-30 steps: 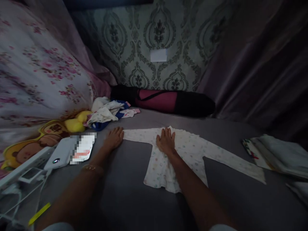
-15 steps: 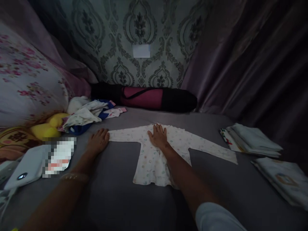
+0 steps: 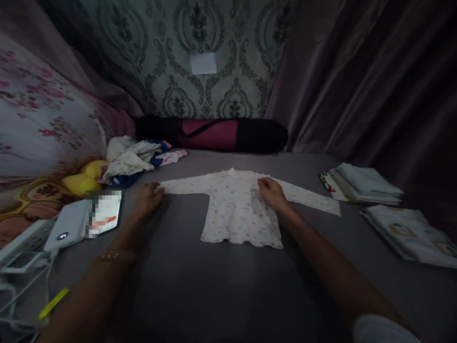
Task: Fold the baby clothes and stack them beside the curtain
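Two bare hands attend a pale printed shirt (image 3: 237, 209), spread flat on a grey sheet (image 3: 214, 290) with its collar (image 3: 233, 173) toward the wall (image 3: 200, 33) and its hem (image 3: 246, 244) toward the person. The left hand (image 3: 147, 199) is at the end of the left sleeve (image 3: 183, 185), fingers bent; whether they grip the cloth cannot be told. The right hand (image 3: 273, 193) is over the shirt's upper right part, fingers curled narrow; a pinch there likewise cannot be confirmed. The step in hand appears to be straightening the cloth; the next move probably calls for a secure hold at both places without dragging the body askew. Bare sheet extends from the hem toward the person, giving the widest working room. On the left, a phone (image 3: 111, 216) and a clothes pile (image 3: 134, 163) lie near the left hand; on the right, the right sleeve (image 3: 312, 197) ends short of the folded clothes (image 3: 371, 183). A long bag (image 3: 210, 134) bounds the far side.
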### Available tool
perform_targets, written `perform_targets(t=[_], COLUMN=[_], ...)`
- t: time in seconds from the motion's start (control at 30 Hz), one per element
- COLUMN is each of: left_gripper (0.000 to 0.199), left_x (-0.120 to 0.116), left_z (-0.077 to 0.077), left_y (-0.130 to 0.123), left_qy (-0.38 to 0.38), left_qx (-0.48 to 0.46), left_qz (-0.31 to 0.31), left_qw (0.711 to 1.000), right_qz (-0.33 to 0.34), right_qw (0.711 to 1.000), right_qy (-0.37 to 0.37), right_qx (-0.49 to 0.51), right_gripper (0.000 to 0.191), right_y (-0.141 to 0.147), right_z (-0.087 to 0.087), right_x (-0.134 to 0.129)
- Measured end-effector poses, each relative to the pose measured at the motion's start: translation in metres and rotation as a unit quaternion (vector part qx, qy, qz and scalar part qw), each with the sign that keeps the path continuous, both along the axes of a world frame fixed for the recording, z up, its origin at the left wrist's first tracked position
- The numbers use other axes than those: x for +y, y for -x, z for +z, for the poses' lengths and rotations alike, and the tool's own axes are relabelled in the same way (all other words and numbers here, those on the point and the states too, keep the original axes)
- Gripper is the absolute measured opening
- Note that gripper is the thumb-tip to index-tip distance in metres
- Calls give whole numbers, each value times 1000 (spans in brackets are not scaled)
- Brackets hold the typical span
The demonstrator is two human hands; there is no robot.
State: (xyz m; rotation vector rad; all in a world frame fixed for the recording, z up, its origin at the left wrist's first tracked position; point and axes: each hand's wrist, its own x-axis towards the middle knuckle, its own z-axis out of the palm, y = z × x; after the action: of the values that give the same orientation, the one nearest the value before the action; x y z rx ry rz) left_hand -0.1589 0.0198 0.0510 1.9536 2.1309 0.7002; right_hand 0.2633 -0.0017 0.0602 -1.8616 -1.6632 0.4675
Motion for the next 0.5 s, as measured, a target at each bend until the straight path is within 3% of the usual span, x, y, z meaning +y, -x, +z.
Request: perform_targets(t=[0.1,0.2,0.33,0.5], left_gripper=[38,40,45,44], left_x=[-24,-50,-77,-94], left_z=[8,11,11,6], left_y=[-35,-74,-105,-112], left_qy=[120,170,175,147], left_qx=[-24,-35,-31,-30], left_qz=[-96,-171,-222,-220], left_qw=[988,970,959,964], right_qz=[-15,-8,-5,-4], right_qw=[997,989,979,977], right_qy=[68,145,197,183], right_qx=[34,26,-59,-112], right_gripper=[31,33,39,38], right_y=[-31,-45,-43,-31], right_z=[-5,-6,-3,0], right_x=[-39,-73,-112,-142])
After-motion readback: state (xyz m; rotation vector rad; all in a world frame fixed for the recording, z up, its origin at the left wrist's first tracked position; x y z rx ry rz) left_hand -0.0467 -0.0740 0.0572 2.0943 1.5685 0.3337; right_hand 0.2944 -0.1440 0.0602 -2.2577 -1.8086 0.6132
